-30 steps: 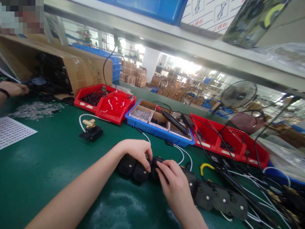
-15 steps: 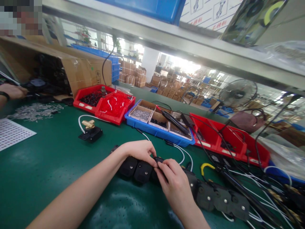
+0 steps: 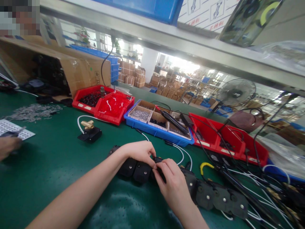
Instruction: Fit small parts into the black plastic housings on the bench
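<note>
Now L hand (image 3: 141, 153) & R hand (image 3: 175, 181) prob. pinch blk module (image 3: 157, 159); blue tray (image 3: 152, 130) edge apart, some room btwn

Blk boxy units (image 3: 142, 174), mostly silver-dotted, approx. in row

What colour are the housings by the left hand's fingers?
Black housings, each with a silvery round spot on its face. Head view shows it.

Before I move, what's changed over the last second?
The left grip moved right, meeting the right grip at a black block. A co-worker's hand came from beside the cardboard box to the white sheet, holding a dark object. The right grip and red bins stayed put.
</note>
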Motion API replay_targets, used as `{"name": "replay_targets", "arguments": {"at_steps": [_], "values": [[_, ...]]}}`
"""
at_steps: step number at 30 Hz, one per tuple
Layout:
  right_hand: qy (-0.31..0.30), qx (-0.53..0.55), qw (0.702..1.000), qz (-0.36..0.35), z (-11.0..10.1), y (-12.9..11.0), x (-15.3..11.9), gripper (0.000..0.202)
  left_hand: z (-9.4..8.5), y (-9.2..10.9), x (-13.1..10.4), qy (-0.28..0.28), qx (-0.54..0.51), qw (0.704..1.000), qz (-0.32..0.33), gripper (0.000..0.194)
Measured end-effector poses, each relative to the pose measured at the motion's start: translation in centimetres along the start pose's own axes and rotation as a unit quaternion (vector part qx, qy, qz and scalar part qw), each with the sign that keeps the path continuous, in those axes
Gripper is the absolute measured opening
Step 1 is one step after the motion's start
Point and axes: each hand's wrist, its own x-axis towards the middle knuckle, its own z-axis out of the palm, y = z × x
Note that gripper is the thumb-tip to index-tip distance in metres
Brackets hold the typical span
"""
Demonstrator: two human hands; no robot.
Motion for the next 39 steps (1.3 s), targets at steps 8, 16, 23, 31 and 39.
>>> {"name": "replay_targets", "arguments": {"at_steps": [8,16,23,31,39], "values": [[-0.013,0.002,1.0,0.004,-0.1,-0.38,0.06,0.012,0.18,-0.08,0.14,0.005,-0.007,1.0,-0.001,0.037],[0.02,-0.016,0.999,-0.02,0.26,0.11,-0.36,0.009,0.07,-0.17,-0.11,-0.003,-0.026,1.0,-0.004,0.035],[0.003,-0.005,1.0,-0.003,0.0,0.31,-0.19,0.01,0.11,-0.23,0.08,-0.001,-0.04,0.999,-0.003,0.033],[0.011,0.03,0.999,0.007,-0.5,0.26,-0.21,0.008,-0.05,-0.59,-0.2,-0.029,-0.08,0.996,0.014,0.036],[0.012,0.013,1.0,-0.01,-0.14,0.05,-0.07,0.01,0.22,-0.88,0.18,-0.03,-0.099,0.995,0.001,0.035]]}}
